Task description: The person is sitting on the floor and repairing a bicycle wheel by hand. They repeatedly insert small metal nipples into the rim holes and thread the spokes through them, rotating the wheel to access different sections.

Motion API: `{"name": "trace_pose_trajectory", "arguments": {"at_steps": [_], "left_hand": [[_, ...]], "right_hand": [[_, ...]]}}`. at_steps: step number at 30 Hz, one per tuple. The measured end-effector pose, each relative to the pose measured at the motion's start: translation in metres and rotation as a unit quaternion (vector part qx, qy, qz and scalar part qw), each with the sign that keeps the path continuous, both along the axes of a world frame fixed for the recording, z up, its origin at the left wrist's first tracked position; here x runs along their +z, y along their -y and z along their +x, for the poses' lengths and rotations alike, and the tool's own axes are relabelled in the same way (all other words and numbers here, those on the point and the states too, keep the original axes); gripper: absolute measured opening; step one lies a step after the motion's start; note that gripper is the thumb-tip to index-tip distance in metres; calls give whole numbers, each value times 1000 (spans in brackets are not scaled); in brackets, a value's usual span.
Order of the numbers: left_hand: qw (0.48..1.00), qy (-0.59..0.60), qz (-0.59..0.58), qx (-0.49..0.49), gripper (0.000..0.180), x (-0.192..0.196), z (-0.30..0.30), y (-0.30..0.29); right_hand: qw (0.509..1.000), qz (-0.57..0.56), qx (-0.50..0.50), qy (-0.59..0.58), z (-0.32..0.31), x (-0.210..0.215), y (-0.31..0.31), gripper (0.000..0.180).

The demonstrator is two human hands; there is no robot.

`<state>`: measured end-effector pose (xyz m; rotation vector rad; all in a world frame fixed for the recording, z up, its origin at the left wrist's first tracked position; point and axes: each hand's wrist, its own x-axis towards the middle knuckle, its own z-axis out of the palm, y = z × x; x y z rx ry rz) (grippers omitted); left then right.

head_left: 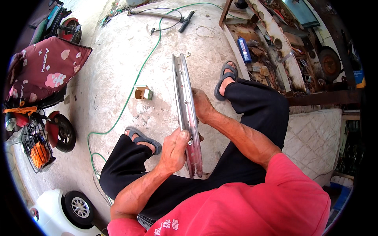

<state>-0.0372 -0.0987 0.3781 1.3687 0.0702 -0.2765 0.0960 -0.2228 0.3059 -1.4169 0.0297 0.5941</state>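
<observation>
A silver metal wheel rim (182, 90) stands on edge between my knees, turned so its grooved outer face points up at me. The lower part looks reddish, and small holes or fittings dot the channel. My left hand (174, 152) grips the near part of the rim, thumb pressed on its edge. Farther up, my right hand (202, 105) holds the right side, its fingers partly hidden behind the metal. Left of the rim, an open small cardboard box (143, 93) sits on the concrete, with several tiny metal pieces (145, 111) scattered near it.
A green hose (136, 80) curves across the floor past a hand pump (186, 22). Scooters, one with a maroon cover (49, 63), stand at left. At right, a rusty frame (271, 33) holds clutter and a blue bottle (244, 50). A white vehicle (55, 212) is lower left.
</observation>
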Motion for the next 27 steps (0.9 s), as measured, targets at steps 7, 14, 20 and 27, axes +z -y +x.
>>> {"name": "trace_pose_trajectory", "arguments": {"at_steps": [7, 14, 20, 27], "left_hand": [[998, 44, 35, 21, 53, 1, 0, 1], [952, 40, 158, 260, 38, -3, 51, -80], [906, -134, 203, 346, 30, -147, 63, -187], [862, -236, 420, 157, 26, -294, 14, -174]], "right_hand": [[1000, 2, -6, 30, 3, -5, 1, 62], [994, 84, 8, 63, -2, -14, 23, 37], [984, 176, 7, -5, 5, -20, 37, 31], [931, -134, 161, 300, 24, -25, 79, 26]]}}
